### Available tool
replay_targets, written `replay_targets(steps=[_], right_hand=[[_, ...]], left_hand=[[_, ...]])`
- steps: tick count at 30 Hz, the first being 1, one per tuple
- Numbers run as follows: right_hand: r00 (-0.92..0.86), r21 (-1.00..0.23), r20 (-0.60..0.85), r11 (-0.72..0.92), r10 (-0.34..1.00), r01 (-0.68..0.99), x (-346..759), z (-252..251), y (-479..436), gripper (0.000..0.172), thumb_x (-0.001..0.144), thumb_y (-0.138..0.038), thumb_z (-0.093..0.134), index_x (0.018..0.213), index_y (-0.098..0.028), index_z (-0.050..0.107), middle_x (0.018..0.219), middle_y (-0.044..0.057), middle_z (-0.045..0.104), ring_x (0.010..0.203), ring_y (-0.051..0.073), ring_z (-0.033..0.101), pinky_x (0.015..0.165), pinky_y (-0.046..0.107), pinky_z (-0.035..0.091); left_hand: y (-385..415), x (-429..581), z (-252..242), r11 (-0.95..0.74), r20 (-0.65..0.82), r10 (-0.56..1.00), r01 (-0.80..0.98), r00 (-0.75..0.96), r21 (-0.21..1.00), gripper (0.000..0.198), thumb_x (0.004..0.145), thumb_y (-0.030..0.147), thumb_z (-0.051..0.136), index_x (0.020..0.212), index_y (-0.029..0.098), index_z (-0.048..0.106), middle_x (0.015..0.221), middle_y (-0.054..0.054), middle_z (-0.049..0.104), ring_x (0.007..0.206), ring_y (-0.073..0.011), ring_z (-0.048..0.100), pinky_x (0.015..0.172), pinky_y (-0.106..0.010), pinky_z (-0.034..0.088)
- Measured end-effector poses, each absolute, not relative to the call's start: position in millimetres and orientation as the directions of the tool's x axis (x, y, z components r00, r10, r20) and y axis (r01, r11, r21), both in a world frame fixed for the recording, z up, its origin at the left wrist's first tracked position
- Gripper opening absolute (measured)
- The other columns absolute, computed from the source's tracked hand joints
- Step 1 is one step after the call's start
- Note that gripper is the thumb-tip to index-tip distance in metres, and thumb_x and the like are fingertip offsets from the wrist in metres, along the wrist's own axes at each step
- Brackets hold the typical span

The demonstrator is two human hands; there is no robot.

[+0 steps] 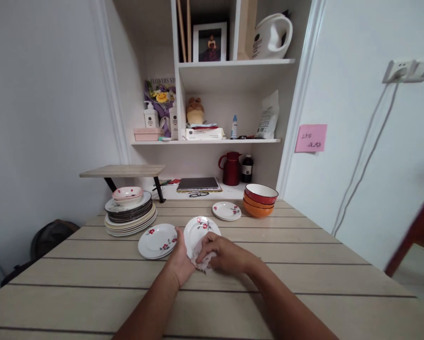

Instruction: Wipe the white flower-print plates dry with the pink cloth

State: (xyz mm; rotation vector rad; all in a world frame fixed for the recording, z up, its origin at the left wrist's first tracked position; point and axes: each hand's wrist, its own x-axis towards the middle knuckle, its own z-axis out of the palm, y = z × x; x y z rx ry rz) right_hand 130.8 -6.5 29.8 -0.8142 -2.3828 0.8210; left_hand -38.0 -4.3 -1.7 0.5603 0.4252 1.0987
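Observation:
A small white plate (198, 230) with red flowers is tilted up off the wooden table (304, 283). My left hand (181, 260) grips its left lower edge. My right hand (223, 253) is closed on a white cloth (203, 261) pressed against the plate's face. A matching flowered plate (156, 240) lies flat just left of my left hand, seemingly on top of another. A further flowered plate (227, 210) lies farther back.
A tall stack of plates (130, 218) with a pink dotted bowl (127, 193) on top stands at the back left. Stacked red and orange bowls (260, 199) sit at the back right. Shelves hold a red jug (230, 168), bottles and a book behind the table.

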Motion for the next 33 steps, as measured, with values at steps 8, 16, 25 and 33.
replay_targets(steps=[8,16,25,33], right_hand=[[-0.332,-0.585,0.357,0.486,0.873,0.649,136,23,5,0.036,0.071,-0.009,0.061,0.099,-0.03,0.073,0.11,0.003,0.056,0.098,0.018,0.057,0.085,0.028,0.045],[-0.166,-0.611,0.401,0.398,0.901,0.684,134,23,4,0.033,0.078,-0.014,0.058,0.106,-0.028,0.07,0.107,0.004,0.056,0.096,0.018,0.059,0.087,0.029,0.045],[-0.392,-0.549,0.504,0.636,0.77,0.543,120,22,-3,0.05,0.079,-0.013,0.059,0.127,-0.026,0.061,0.117,0.008,0.051,0.109,0.021,0.051,0.096,0.034,0.043],[-0.614,-0.509,0.411,0.729,0.674,0.459,121,31,-11,0.047,0.076,-0.01,0.058,0.117,-0.031,0.068,0.111,0.005,0.053,0.105,0.02,0.051,0.094,0.033,0.043]], left_hand=[[-3,-37,-1,0.335,0.01,0.908,-0.739,0.419,0.585,0.066,0.088,0.06,0.041,0.138,0.017,0.046,0.127,-0.015,0.063,0.118,-0.0295,0.058,0.105,-0.047,0.037],[-9,-38,2,0.377,0.006,0.873,-0.684,0.487,0.625,0.062,0.089,0.057,0.043,0.138,0.019,0.047,0.126,-0.013,0.064,0.118,-0.0261,0.057,0.107,-0.043,0.035],[-11,-34,3,0.332,0.021,0.889,-0.677,0.457,0.657,0.055,0.09,0.053,0.046,0.13,0.017,0.054,0.117,-0.014,0.068,0.108,-0.0245,0.062,0.099,-0.041,0.042],[-11,-34,6,0.358,0.012,0.881,-0.683,0.473,0.636,0.058,0.09,0.056,0.043,0.126,0.013,0.057,0.111,-0.016,0.069,0.099,-0.0261,0.065,0.09,-0.039,0.048]])
